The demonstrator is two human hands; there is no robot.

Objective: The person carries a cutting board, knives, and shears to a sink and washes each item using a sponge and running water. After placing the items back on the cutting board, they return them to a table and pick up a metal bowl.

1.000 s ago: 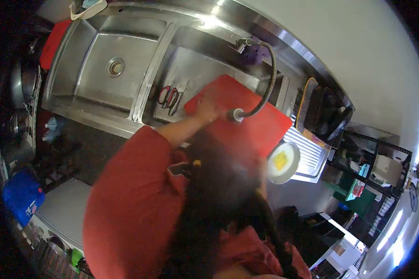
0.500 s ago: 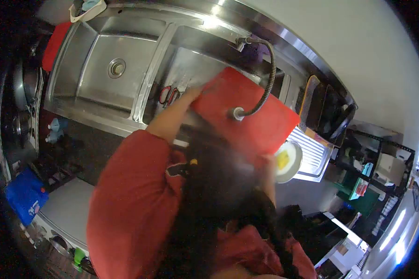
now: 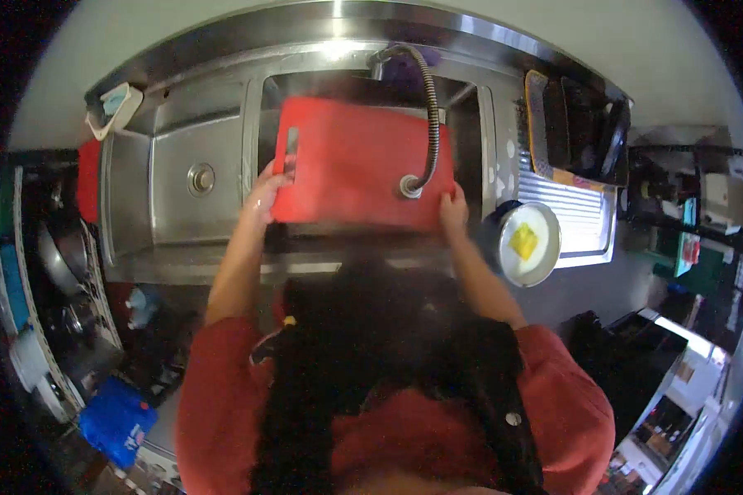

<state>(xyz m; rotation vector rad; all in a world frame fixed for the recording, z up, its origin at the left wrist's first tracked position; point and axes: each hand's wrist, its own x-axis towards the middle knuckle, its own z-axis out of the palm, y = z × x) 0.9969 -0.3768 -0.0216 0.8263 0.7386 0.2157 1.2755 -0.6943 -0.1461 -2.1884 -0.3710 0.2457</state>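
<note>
A red cutting board (image 3: 355, 165) is held roughly level over the right sink basin (image 3: 469, 124). My left hand (image 3: 264, 194) is closed on its left edge, beside the handle slot. At the board's lower right corner, my right hand (image 3: 453, 210) grips the edge. The flexible tap hose (image 3: 433, 107) arches over the board, and its spray head (image 3: 410, 187) hangs in front of the board's right part. Most of the basin floor is hidden behind the board. Right of my right hand is a round metal bowl (image 3: 551, 256) with a yellow sponge (image 3: 523, 241) and whitish liquid in it.
The left sink basin (image 3: 206, 132) has a round drain (image 3: 201, 179). A ribbed drainboard (image 3: 586, 216) lies to the right, with dark trays (image 3: 582, 124) behind it. A white caddy (image 3: 115, 111) sits at the back left corner. Shelving with pots (image 3: 62, 252) stands at far left.
The board has turned from a slant to nearly level and now covers the spot where red-handled scissors showed. Both hands stay on it. The whole view has rotated, and the bowl shows more fully.
</note>
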